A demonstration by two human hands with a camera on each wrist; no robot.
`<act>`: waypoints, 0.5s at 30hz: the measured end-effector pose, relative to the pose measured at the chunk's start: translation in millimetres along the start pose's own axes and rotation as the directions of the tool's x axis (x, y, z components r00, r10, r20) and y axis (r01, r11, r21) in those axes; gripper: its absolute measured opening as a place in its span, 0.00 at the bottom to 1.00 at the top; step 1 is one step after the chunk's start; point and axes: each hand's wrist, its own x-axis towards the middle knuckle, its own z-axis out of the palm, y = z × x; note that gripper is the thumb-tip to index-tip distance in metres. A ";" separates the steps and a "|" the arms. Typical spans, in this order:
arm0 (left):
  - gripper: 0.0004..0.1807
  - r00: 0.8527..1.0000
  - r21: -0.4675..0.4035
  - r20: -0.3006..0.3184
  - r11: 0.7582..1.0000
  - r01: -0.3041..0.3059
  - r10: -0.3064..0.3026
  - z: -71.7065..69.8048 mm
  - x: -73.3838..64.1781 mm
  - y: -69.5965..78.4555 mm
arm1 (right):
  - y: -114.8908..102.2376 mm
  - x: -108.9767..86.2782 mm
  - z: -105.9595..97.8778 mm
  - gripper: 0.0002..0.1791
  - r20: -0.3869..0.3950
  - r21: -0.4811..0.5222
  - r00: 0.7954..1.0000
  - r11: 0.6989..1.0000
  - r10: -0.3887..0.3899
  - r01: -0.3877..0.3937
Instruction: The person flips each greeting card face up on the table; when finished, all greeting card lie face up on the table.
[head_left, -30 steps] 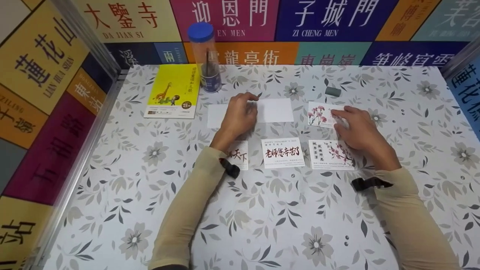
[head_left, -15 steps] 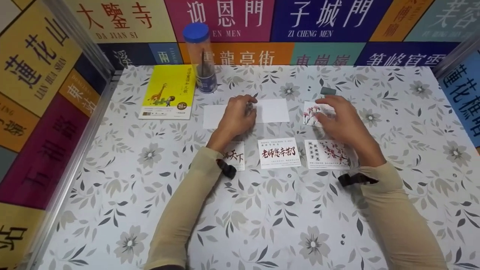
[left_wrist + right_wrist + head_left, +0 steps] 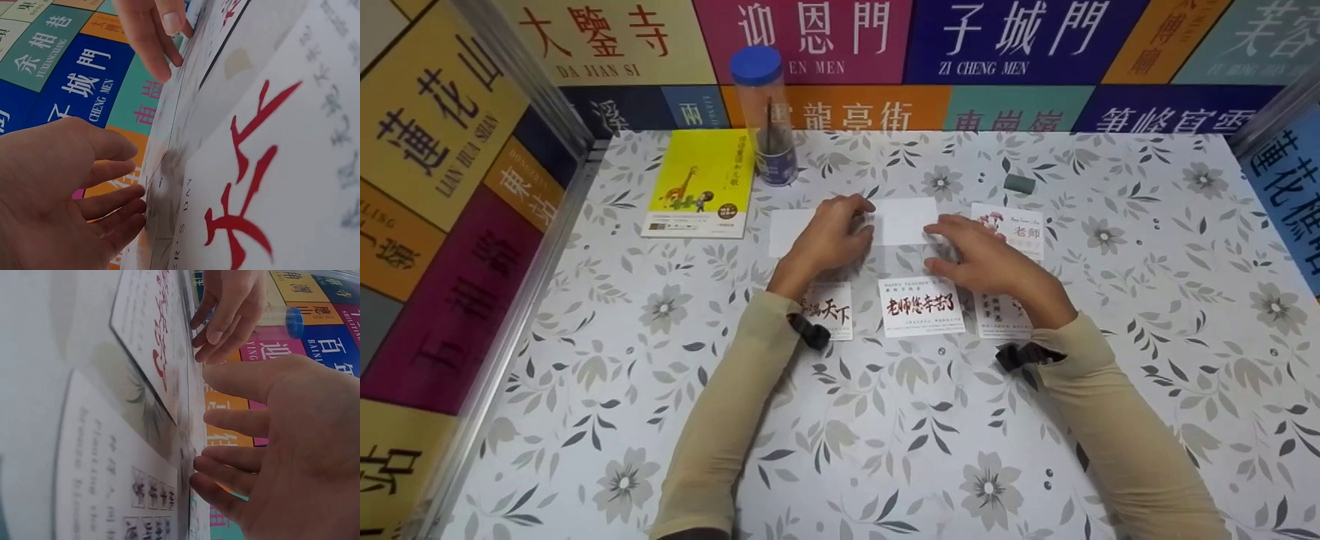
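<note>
My left hand (image 3: pixel 829 236) rests over the inner end of a blank white card (image 3: pixel 787 229), fingers loosely bent and holding nothing. Just right of it lies a second blank white card (image 3: pixel 907 221), its left edge near those fingertips. At that card's right edge are the fingertips of my right hand (image 3: pixel 994 259), thumb and fingers apart. Behind the right hand a carnation card (image 3: pixel 1026 221) is partly covered. Nearer the front is a row of printed cards: one with red writing (image 3: pixel 834 313), a middle one (image 3: pixel 921 307) and a blossom card (image 3: pixel 997 322) half hidden by the right wrist.
A yellow book (image 3: pixel 697 187) lies at the back left, beside a clear tube with a blue lid (image 3: pixel 757 67). A small dark green cylinder (image 3: pixel 1020 184) lies at the back right. Lettered panels (image 3: pixel 817 37) border the flower-patterned table (image 3: pixel 885 442).
My right hand has come off the carnation card and moved left to the blank card's right edge, uncovering more of the carnation card. The left hand stays in nearly the same place.
</note>
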 end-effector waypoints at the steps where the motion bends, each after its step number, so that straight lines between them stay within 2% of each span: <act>1: 0.20 1.000 0.002 0.010 1.000 0.000 0.000 0.0 0.2 -0.2 | 1.0 -0.1 0.6 0.34 -0.002 0.000 1.000 1.000 0.003 -0.003; 5: 0.23 1.000 0.004 0.030 1.000 0.003 -0.003 2.1 0.7 0.4 | 4.9 -1.2 2.3 0.33 0.004 -0.008 1.000 1.000 0.013 -0.013; 12: 0.27 0.997 -0.040 0.063 0.998 0.056 -0.053 2.5 -0.1 5.9 | 1.9 -2.3 3.3 0.35 0.019 -0.017 1.000 1.000 -0.008 0.008; 15: 0.28 0.996 -0.054 0.056 0.996 0.066 -0.063 1.7 -1.2 8.2 | 1.1 -2.1 2.6 0.35 0.016 -0.011 1.000 1.000 -0.007 0.007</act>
